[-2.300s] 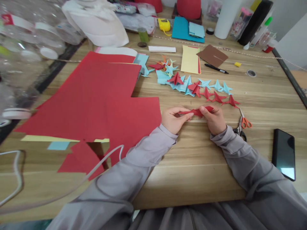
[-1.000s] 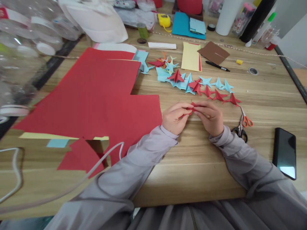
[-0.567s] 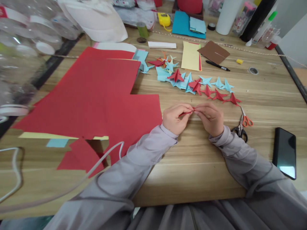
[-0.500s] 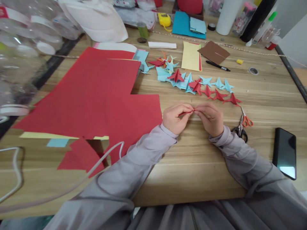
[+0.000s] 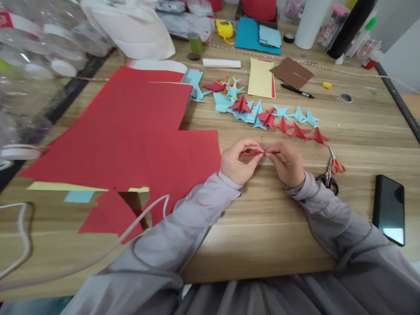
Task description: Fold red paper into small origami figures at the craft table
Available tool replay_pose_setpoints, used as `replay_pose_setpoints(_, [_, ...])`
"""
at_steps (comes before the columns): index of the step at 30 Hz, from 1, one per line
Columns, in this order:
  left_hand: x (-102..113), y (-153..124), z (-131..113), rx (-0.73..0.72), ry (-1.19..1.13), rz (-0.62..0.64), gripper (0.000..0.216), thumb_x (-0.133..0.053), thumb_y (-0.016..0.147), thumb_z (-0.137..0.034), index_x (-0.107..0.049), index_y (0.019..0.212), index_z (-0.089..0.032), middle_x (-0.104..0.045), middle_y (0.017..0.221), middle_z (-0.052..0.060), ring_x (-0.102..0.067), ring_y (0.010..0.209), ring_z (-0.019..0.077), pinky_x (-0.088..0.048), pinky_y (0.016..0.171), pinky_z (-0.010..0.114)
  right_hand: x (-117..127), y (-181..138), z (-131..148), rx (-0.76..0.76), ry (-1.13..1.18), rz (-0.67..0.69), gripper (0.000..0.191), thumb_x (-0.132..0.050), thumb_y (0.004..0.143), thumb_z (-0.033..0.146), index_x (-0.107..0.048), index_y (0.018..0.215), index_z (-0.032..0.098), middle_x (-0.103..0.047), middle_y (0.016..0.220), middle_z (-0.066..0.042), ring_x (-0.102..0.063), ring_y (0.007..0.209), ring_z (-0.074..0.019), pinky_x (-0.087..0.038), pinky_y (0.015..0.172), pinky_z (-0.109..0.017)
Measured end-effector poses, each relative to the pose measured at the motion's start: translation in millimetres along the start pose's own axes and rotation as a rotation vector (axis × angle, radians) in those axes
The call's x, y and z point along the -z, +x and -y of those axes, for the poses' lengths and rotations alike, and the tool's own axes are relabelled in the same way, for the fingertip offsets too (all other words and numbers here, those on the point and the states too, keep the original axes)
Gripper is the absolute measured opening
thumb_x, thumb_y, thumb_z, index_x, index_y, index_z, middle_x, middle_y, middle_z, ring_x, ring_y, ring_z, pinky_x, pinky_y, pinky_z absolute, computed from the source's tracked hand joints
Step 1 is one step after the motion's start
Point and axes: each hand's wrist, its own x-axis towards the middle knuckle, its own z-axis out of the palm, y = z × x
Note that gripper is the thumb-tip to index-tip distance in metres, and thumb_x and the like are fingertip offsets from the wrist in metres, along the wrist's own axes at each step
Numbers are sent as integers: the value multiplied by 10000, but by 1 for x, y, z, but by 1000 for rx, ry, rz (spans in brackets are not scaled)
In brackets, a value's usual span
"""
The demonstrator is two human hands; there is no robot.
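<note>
Both hands pinch a small folded red paper piece just above the wooden table. My left hand grips its left part with thumb and fingertips. My right hand pinches its right end, where the fingers of both hands nearly meet. The piece looks thin and narrow, mostly hidden by my fingers. A row of finished red and blue origami shapes lies just beyond my hands.
Large red paper sheets cover the table's left half. Orange-handled scissors and a black phone lie to the right. A black pen, yellow paper, brown card and blue paper sit farther back. A white cable crosses the near left.
The red piece was longer and spread between my hands 2.3 s ago. It is folded narrower now, and my hands have drawn together, fingertips almost touching.
</note>
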Motion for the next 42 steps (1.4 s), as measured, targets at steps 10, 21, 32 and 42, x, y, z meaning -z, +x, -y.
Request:
replay_pose_setpoints(10, [-1, 6, -5, 139, -91, -28, 174, -727, 663, -116, -635, 805, -155, -718, 718, 21, -708, 698, 151, -580, 669, 251, -4, 0, -3, -383, 349, -104, 301, -742, 700, 470, -633, 689, 189, -666, 660, -5, -608, 626, -136, -496, 625, -284])
replay_pose_setpoints(21, [-1, 10, -8, 296, -169, -75, 237, -765, 608, -173, -627, 798, -138, -712, 708, 38, -708, 722, 186, -577, 719, 305, 1, 4, -5, -514, 417, -131, 411, -680, 700, 592, -680, 638, 185, -668, 608, -1, -602, 587, -130, -493, 597, -266])
replay_pose_setpoints(32, [-1, 10, -7, 434, -174, -93, 231, -794, 544, -200, -647, 712, -141, -718, 670, 40, -685, 614, 179, -531, 565, 265, -4, 4, -4, -524, 527, -33, 387, -769, 611, 544, -657, 633, 174, -653, 578, 6, -572, 545, -114, -470, 539, -244])
replay_pose_setpoints(42, [-3, 9, -9, 438, -116, -98, 229, -821, 524, -217, -662, 667, -133, -706, 638, 43, -643, 529, 152, -489, 478, 241, -2, 2, -4, -492, 408, 49, 408, -861, 497, 437, -674, 734, 163, -672, 630, 4, -589, 570, -127, -473, 557, -253])
